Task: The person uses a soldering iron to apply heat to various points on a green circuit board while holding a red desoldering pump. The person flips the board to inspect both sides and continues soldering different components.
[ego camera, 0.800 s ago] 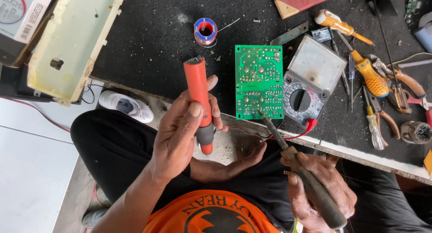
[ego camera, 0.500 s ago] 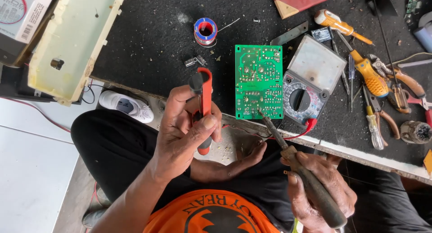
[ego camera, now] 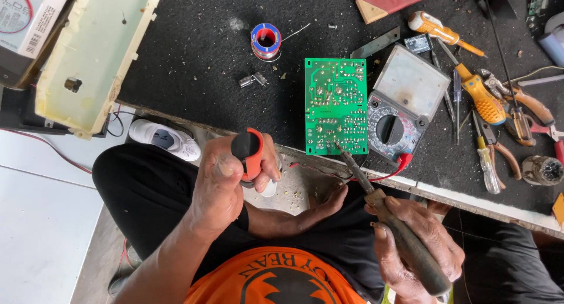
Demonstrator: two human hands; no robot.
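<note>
Red pump within left fingers

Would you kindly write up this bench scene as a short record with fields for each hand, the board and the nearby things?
Left hand: grips a red and black desoldering pump, raised off the bench, its end towards the camera
Right hand: holds a dark-handled soldering iron, tip at the board's near edge
Circuit board: green, solder side up, flat on the black bench top
Beside board: analogue multimeter on its right, solder spool up left
Far right: screwdrivers and pliers
</note>
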